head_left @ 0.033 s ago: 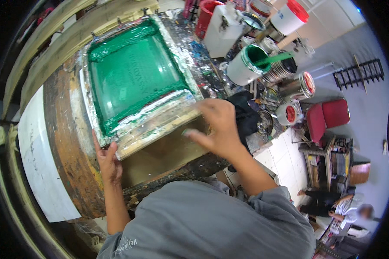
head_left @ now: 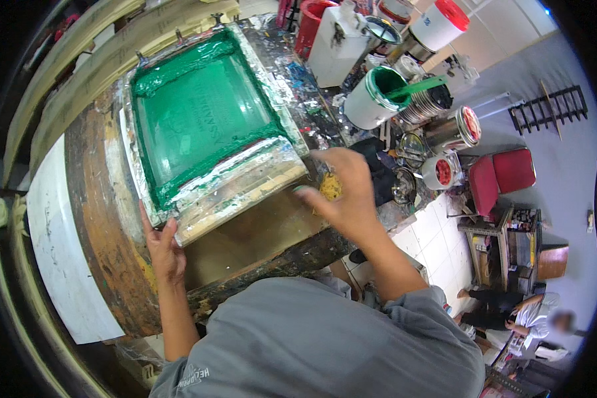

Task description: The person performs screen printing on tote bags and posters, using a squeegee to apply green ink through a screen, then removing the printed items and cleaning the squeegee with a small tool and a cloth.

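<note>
A screen printing frame (head_left: pixel 242 205) lies tilted across the work table, its mesh coated with wet green ink (head_left: pixel 202 116) that is thickest along the edges. Faint lettering shows through the mesh. My left hand (head_left: pixel 166 255) grips the frame's near left corner, thumb at the front and fingers along the side. Beside the near right corner is my right hand (head_left: pixel 345 196), slightly blurred, thumb and fingers apart, with nothing seen in it. A crumpled yellow lump (head_left: pixel 330 186) shows between its thumb and fingers; whether they touch it I cannot tell.
White sheet (head_left: pixel 69 245) at the table's left; slatted racks (head_left: pixel 46 99) beyond. Right of the frame stand a white ink bucket (head_left: pixel 368 106) with a green stick (head_left: pixel 421 87), a white jerrycan (head_left: pixel 338 50), several tins and a dark cloth (head_left: pixel 378 169). Farther right, a red chair (head_left: pixel 504 179) and a person (head_left: pixel 511 312).
My right hand has shifted slightly to the right, away from the frame's near right corner, and the yellow lump now shows. My left hand stays at its corner.
</note>
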A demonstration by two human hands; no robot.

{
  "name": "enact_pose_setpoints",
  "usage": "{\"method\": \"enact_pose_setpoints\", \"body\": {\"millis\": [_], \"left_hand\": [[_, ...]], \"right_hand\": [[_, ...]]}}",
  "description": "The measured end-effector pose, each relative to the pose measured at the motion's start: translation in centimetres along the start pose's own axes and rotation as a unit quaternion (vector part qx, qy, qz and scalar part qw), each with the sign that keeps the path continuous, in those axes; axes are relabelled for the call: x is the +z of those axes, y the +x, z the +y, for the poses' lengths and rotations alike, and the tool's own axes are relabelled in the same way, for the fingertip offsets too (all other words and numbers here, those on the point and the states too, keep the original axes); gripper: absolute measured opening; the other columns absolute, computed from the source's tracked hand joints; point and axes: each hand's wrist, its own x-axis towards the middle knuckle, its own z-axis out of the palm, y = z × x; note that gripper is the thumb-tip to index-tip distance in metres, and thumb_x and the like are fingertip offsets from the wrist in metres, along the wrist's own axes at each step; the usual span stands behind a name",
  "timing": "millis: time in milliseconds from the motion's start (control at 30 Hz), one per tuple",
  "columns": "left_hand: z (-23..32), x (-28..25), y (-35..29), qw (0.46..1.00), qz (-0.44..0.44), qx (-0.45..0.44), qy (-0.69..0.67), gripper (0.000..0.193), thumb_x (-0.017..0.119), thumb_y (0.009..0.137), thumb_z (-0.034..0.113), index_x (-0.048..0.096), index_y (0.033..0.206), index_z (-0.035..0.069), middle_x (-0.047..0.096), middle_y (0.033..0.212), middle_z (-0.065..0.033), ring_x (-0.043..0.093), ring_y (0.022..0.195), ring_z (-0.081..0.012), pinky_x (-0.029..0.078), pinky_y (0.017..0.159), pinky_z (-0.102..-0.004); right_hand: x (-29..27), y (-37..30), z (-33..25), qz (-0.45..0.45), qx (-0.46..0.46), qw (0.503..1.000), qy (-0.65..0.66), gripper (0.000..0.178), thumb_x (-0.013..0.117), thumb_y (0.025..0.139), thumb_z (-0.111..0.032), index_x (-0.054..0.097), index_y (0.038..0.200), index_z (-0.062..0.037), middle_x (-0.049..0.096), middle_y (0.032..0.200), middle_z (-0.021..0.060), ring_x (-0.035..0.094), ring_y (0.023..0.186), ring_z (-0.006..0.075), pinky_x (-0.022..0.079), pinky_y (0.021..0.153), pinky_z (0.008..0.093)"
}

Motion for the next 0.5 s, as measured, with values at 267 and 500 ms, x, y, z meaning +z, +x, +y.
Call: {"method": "enact_pose_setpoints", "body": {"millis": [267,500], "left_hand": [[2.3,-0.1,0.6,1.0,-0.01,-0.008,-0.003,0.083,0.065,0.098,-0.004,0.024,0.167,0.014,0.055,0.149,-0.0134,0.06,0.128,-0.0221,0.054,0.105,-0.038],[3.2,0.0,0.9,0.999,-0.017,-0.015,0.039,0.079,0.063,0.101,0.001,0.023,0.168,0.017,0.049,0.155,-0.0128,0.058,0.132,-0.0242,0.054,0.105,-0.0395]], "right_hand": [[0.4,-10.1,0.3,-0.112,0.169,0.976,-0.076,0.051,0.089,0.078,-0.022,0.064,0.119,-0.0057,0.056,0.122,0.0217,0.062,0.109,0.0417,0.054,0.089,0.0472],[6.1,-7.0,4.3,0.04,0.07,0.996,-0.037,0.038,0.078,0.086,-0.01,0.063,0.12,-0.0025,0.059,0.127,0.0223,0.06,0.115,0.0415,0.051,0.097,0.0474]]}}
